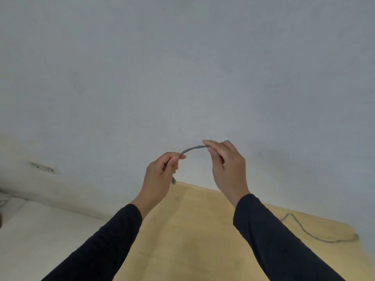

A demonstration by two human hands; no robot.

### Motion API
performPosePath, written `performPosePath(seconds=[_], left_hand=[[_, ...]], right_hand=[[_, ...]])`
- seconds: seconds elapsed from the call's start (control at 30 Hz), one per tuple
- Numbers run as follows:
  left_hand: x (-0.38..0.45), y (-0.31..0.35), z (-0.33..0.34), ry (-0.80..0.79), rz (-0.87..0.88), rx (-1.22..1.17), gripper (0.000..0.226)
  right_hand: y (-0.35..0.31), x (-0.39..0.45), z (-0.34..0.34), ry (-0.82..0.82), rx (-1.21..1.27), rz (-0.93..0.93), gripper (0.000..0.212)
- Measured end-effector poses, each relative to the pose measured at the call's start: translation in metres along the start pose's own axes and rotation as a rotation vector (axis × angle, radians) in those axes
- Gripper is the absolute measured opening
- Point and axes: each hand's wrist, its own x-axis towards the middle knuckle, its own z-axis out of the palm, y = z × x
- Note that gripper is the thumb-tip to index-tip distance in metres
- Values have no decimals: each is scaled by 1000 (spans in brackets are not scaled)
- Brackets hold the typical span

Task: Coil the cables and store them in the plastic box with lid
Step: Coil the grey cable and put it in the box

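The left hand (160, 173) pinches one end of a grey cable (193, 149) between thumb and finger, with the other fingers curled in; the right hand (226, 165) pinches the same cable a little further along, just to the 2 o'clock side of the left hand; the short bit between them bends up like a small bridge; a little plug (174, 181) hangs down under the left hand at 6 o'clock; I think this is the very start of the first loop; to do it well, keep the left pinch firm, let the right hand slide along and bring each new bit back to the left hand, and make every loop the same size with no twist; out at 4 o'clock a stretch of grey cable (316, 236) lies on the wooden table (192, 230), maybe the same one; pull it in slowly so it does not catch on the edge; the box is not in view
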Motion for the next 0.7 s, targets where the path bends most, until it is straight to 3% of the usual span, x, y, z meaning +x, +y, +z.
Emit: performPosePath(seconds=[0.2, 0.37, 0.53, 0.7], left_hand=[[-51, 44, 77, -88, -43, -189, 28], [-81, 106, 136, -284, -218, -617, 31], [-83, 162, 166, -363, -172, -840, 38], [-60, 200, 170, -243, -69, -1052, 37]], right_hand=[[17, -10, -103, 133, 116, 121, 22], [32, -27, -169, 160, 136, 123, 23], [30, -30, -201, 68, 109, 89, 25], [31, -62, -197, -84, 56, 96, 29]])
